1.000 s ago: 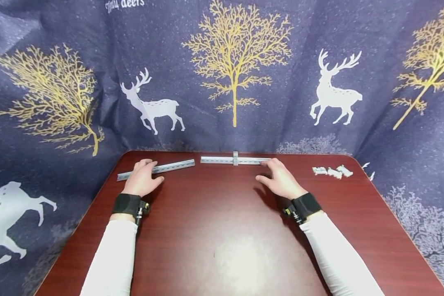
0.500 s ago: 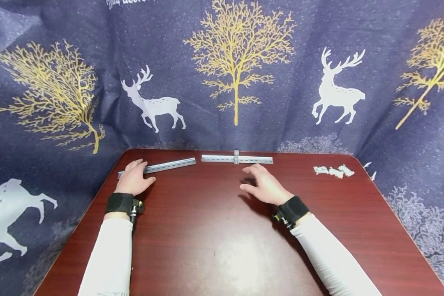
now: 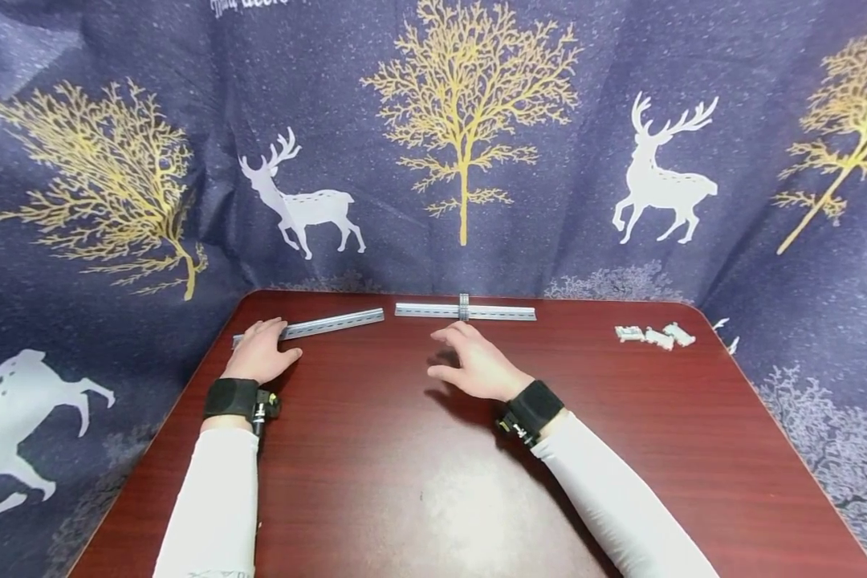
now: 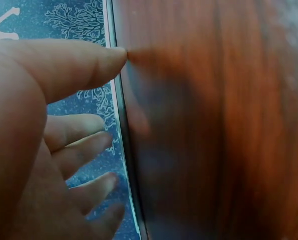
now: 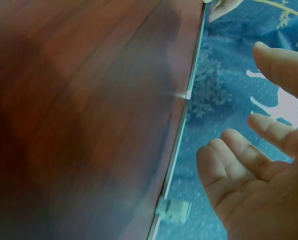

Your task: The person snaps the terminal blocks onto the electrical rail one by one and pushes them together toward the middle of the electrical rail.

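Along the far edge of a glossy red-brown wooden table [image 3: 361, 466]: at left, a slanted, slotted silver metal rail [image 3: 335, 323], partly hidden beneath a relaxed left hand [image 3: 257, 352], contact impossible to tell; centrally, a straight slotted silver rail [image 3: 502, 312] with a small grey clip [image 3: 464, 307]. Just before the clip, an empty, loosely spread right hand [image 3: 477, 365], shifted left from that rail's now-uncovered right end since a second ago.

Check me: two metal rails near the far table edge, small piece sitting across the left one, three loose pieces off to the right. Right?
Wrong rail: the head view shows the small piece across the right rail, not the left rail. The rest stands.
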Demonstrator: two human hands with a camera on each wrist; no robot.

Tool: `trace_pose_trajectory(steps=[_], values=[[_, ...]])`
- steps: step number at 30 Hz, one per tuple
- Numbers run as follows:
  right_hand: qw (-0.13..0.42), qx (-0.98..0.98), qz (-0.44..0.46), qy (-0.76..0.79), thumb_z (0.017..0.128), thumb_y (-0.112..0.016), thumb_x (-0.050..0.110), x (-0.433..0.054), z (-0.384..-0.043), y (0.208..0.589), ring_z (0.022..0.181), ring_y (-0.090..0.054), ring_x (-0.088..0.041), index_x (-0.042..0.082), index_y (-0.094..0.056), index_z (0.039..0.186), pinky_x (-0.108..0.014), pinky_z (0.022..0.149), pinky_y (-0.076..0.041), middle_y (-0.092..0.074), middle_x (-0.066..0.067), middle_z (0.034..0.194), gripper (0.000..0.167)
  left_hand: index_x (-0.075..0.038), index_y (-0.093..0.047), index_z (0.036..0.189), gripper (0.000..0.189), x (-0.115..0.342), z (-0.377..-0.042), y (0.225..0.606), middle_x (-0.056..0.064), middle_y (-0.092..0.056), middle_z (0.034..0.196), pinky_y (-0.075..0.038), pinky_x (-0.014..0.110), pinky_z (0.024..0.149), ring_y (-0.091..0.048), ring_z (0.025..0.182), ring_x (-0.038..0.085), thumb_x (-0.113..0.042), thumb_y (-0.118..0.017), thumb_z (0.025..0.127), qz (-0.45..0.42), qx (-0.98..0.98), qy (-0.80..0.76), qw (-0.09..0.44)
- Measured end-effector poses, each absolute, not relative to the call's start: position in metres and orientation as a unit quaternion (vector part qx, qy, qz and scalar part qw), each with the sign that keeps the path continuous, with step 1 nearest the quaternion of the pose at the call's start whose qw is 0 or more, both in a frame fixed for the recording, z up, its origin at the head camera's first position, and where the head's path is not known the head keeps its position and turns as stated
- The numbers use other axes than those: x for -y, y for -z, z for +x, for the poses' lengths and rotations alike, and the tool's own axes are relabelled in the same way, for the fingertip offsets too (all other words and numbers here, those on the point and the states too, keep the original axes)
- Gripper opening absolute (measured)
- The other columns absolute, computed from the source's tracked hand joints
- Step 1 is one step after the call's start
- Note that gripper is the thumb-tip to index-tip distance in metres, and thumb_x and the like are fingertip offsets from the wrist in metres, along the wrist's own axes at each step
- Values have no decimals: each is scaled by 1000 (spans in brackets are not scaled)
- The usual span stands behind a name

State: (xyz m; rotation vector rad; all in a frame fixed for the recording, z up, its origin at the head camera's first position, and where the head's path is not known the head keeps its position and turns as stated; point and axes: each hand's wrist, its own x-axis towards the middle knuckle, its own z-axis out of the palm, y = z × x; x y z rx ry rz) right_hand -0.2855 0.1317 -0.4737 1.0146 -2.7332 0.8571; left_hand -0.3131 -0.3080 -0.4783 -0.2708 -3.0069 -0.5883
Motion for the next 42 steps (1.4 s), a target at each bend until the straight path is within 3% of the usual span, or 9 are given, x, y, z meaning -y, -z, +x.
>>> trace_pose_trajectory(steps=[5, 10, 18, 27, 31, 35, 42], values=[[47, 896, 337, -284, 100, -86, 37, -116, -288, 472, 126, -61, -27, 1, -64, 148, -44, 109, -53, -62, -13, 136, 64, 18, -52, 151, 73, 312, -317, 486, 42, -51, 155, -32, 70, 123, -42, 147, 61, -29, -73, 99, -94, 975, 196, 39], [39, 897, 335, -284, 100, -85, 38, -104, -290, 474, 125, -61, -27, 2, -65, 147, -44, 109, -53, -63, -12, 134, 63, 17, -49, 155, 72, 313, -316, 485, 41, -48, 158, -33, 69, 124, -40, 149, 60, -27, -73, 103, -76, 978, 194, 15], [26, 902, 337, -270, 100, -85, 39, -94, -291, 476, 129, -59, -27, 3, -65, 147, -42, 112, -51, -61, -9, 137, 62, 10, -55, 154, 64, 312, -309, 474, 39, -54, 149, -37, 81, 111, -46, 139, 61, -17, -79, 102, -65, 979, 195, 16], [24, 904, 339, -259, 100, -85, 39, -95, -289, 479, 128, -60, -27, 3, -66, 145, -42, 112, -51, -61, -9, 137, 61, 10, -68, 139, 51, 314, -310, 472, 33, -67, 128, -48, 66, 106, -59, 121, 52, -17, -81, 98, -95, 979, 180, 10], [19, 904, 339, -260, 100, -84, 40, -94, -288, 479, 127, -59, -27, 4, -66, 145, -43, 110, -53, -60, -9, 137, 60, 1, -81, 122, 36, 315, -311, 469, 16, -75, 105, -54, 53, 86, -66, 94, 34, -20, -82, 92, -103, 977, 185, -13], [20, 905, 338, -257, 100, -84, 41, -94, -288, 479, 127, -59, -27, 6, -67, 144, -43, 109, -53, -59, -9, 138, 59, -10, -86, 106, 23, 314, -313, 468, 0, -74, 87, -49, 41, 74, -60, 77, 21, -20, -84, 85, -115, 975, 190, -31], [24, 903, 341, -259, 100, -85, 38, -95, -287, 478, 126, -59, -27, 5, -68, 143, -43, 109, -53, -60, -9, 137, 57, -11, -86, 105, 25, 307, -310, 463, 0, -78, 93, -55, 44, 79, -66, 81, 20, -20, -84, 82, -108, 973, 196, -51]])
